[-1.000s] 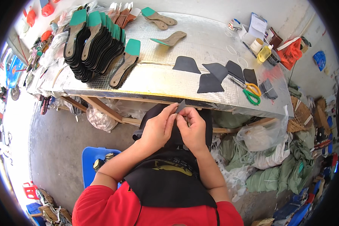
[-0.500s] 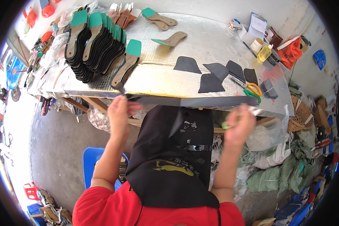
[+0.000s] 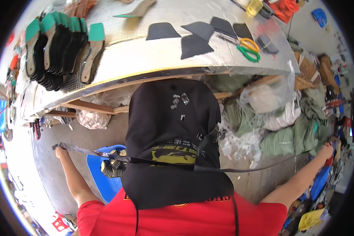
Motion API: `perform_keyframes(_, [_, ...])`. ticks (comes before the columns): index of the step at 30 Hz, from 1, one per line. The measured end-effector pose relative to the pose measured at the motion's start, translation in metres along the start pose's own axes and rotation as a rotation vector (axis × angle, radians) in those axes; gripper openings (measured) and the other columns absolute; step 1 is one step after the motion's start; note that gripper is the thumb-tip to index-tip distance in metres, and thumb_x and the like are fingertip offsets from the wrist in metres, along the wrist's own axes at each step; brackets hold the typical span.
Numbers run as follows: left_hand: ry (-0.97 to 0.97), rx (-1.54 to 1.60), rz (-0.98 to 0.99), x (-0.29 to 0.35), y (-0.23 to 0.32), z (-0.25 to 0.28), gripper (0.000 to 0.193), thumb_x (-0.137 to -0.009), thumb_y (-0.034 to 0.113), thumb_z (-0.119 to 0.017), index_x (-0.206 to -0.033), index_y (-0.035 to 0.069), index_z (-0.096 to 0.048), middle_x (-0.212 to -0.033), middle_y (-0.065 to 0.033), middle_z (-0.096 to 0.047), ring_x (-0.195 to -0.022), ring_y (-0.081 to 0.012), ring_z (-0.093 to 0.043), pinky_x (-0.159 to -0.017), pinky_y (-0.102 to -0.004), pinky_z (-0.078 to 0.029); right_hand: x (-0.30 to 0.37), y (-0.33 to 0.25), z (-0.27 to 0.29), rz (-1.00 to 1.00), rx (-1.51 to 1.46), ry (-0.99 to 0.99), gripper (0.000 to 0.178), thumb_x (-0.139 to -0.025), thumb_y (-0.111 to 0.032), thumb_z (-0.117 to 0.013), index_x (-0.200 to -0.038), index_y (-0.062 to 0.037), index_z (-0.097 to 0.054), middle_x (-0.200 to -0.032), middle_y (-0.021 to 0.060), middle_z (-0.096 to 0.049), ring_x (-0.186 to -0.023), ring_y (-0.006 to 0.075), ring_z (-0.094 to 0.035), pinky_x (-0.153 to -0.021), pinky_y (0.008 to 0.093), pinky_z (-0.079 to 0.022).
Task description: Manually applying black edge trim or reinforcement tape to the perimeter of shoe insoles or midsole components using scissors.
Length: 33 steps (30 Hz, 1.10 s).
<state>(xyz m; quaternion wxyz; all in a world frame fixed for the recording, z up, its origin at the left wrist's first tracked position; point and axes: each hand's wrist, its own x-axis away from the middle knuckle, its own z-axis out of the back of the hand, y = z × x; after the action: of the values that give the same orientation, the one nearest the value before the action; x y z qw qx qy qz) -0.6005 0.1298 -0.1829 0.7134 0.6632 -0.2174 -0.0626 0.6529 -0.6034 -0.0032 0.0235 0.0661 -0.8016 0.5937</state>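
A long thin dark strip (image 3: 240, 170) is stretched straight across my lap, over a black apron (image 3: 173, 126) with small scraps stuck to it. My left hand (image 3: 60, 151) grips one end of the strip far out to the left, above the grey floor. At the far right, my right hand (image 3: 327, 151) is closed on the other end, next to heaped sacks. Both arms are spread wide and low, well below the table edge.
A silvery worktable (image 3: 145, 63) carries a row of black insoles with green heels (image 3: 59, 51), dark cut pieces (image 3: 192, 37) and yellow-green scissors (image 3: 246, 45). A blue stool (image 3: 100, 177) is by my left leg. Plastic bags and green sacks (image 3: 287, 133) fill the space under the table.
My hands were together at the table edge, then moved apart. Now they are spread much wider and lower, with the strip drawn out long between them.
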Motion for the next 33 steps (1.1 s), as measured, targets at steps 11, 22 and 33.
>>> perform_keyframes(11, [-1.352, -0.794, -0.683, 0.398, -0.027, -0.093, 0.029, -0.095, 0.021, -0.056, -0.117, 0.002, -0.062, -0.099, -0.0157, -0.069, -0.091, -0.0235, -0.067, -0.082, -0.0342, -0.052, 0.370, 0.199, -0.263, -0.254, 0.720, -0.303, 0.024, -0.080, -0.027, -0.074, -0.096, -0.0111, -0.065, -0.077, -0.0071, -0.054, -0.059, 0.0016, -0.046, -0.040, 0.0190, -0.028])
perform_keyframes(22, [-2.353, -0.889, -0.834, 0.587, -0.064, -0.068, 0.028, -0.091, 0.020, -0.062, -0.109, -0.001, -0.063, -0.095, -0.0186, -0.067, -0.091, -0.0345, -0.064, -0.083, -0.0405, -0.050, 0.474, 0.252, -0.389, -0.086, 1.222, -1.161, 0.036, -0.083, -0.032, -0.071, -0.102, -0.0020, -0.068, -0.087, 0.0151, -0.071, -0.075, 0.0286, -0.067, -0.070, 0.0358, -0.051])
perform_keyframes(33, [-2.052, -1.289, -0.039, 0.479, -0.001, -0.080, 0.016, -0.091, 0.019, -0.065, -0.084, 0.004, -0.065, -0.071, 0.0045, -0.058, -0.067, -0.0062, -0.051, -0.059, -0.0242, -0.042, 0.252, 0.149, -0.215, 0.095, 1.384, -0.384, 0.032, -0.079, -0.024, -0.071, -0.091, 0.0053, -0.068, -0.076, 0.0098, -0.067, -0.066, 0.0162, -0.057, -0.063, 0.0343, -0.046])
